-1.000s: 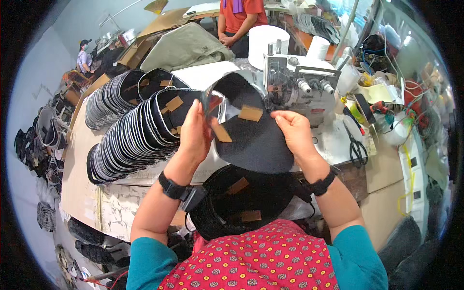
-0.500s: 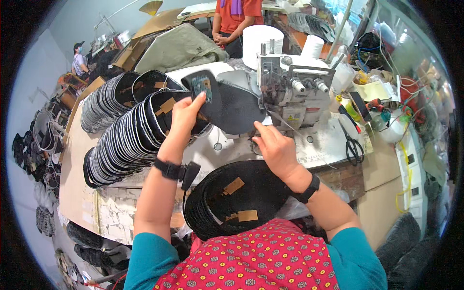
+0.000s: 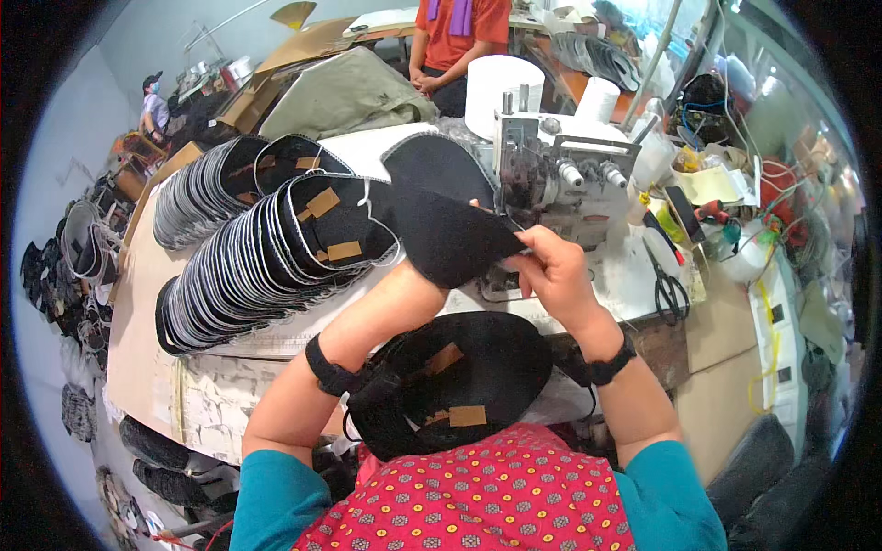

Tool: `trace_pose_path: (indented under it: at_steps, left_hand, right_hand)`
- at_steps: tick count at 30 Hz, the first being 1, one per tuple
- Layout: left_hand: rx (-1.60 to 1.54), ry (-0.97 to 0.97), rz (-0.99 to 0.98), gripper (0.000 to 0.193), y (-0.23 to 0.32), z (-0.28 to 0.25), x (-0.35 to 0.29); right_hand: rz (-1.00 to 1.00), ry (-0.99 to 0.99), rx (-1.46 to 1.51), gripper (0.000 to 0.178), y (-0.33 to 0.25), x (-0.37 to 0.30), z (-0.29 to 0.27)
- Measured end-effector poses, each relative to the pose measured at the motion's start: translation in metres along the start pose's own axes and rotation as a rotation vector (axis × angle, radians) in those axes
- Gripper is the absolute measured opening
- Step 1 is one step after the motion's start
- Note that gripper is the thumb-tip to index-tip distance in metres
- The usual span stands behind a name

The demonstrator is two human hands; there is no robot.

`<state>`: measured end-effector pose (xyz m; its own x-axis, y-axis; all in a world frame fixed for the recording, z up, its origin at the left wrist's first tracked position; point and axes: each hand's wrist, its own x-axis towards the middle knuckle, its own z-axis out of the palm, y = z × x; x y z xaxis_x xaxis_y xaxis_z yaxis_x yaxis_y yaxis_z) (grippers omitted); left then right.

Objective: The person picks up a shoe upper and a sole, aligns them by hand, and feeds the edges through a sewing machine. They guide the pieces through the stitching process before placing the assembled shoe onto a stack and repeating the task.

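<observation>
A black insole-shaped fabric piece (image 3: 450, 237) is raised in front of the sewing machine (image 3: 551, 174), bent across its middle. Pale stitching runs along its upper rim. My left hand (image 3: 424, 283) reaches behind the piece and holds it from below; most of its fingers are hidden, and one fingertip shows near the bend. Thumb and fingers of my right hand (image 3: 557, 274) pinch the piece's right corner. By my lap lies a stack of similar black pieces (image 3: 501, 358), with tan labels. To the left, a long row of edged pieces (image 3: 243, 262) leans on the table.
A second edged row (image 3: 204, 193) stands farther back. White thread cones (image 3: 501, 92) rise behind the machine. Black scissors (image 3: 671, 292) lie on the right, before a cluttered heap of tools and bags. A person in an orange shirt (image 3: 459, 41) is across the table.
The black piece has come away from the machine's needle area and turned over, hiding its printed patch. My left hand has moved down and behind it; my right hand has shifted right.
</observation>
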<state>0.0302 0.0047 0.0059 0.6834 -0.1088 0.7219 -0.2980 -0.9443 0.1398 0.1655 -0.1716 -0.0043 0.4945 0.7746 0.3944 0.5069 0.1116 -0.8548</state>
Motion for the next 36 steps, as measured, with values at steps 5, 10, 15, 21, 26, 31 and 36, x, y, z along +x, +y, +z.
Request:
trace_pose_path:
  at_steps: [5, 10, 15, 21, 26, 31, 36]
  left_hand:
    - [-0.77, -0.291, -0.832, 0.02, -0.011, -0.023, -0.004]
    - [0.08, 0.059, -0.297, 0.053, -0.013, -0.018, 0.013]
    - [-0.097, -0.012, -0.494, 0.072, -0.024, 0.001, 0.029]
    - [-0.905, -0.198, -0.637, 0.038, -0.042, 0.024, 0.025]
    - [-1.169, 0.224, -0.934, 0.018, -0.072, 0.018, 0.0]
    - [-1.372, 0.252, -1.094, 0.015, -0.076, 0.019, -0.021]
    - [-0.164, -0.243, 0.013, 0.043, -0.098, 0.029, -0.099]
  right_hand:
    - [-0.063, 0.05, 0.012, 0.014, -0.028, -0.011, 0.003]
    - [-0.156, 0.149, -0.229, 0.011, -0.018, -0.005, 0.019]
    - [0.021, 0.19, -0.138, 0.013, 0.001, 0.003, 0.029]
    - [0.318, 0.091, 0.078, 0.015, -0.003, -0.022, 0.011]
    - [-0.225, 0.133, -0.131, 0.026, 0.009, -0.031, 0.007]
    - [-0.152, 0.169, 0.01, 0.024, 0.015, -0.038, 0.021]
    - [-0.08, 0.237, 0.12, 0.021, -0.001, -0.02, 0.036]
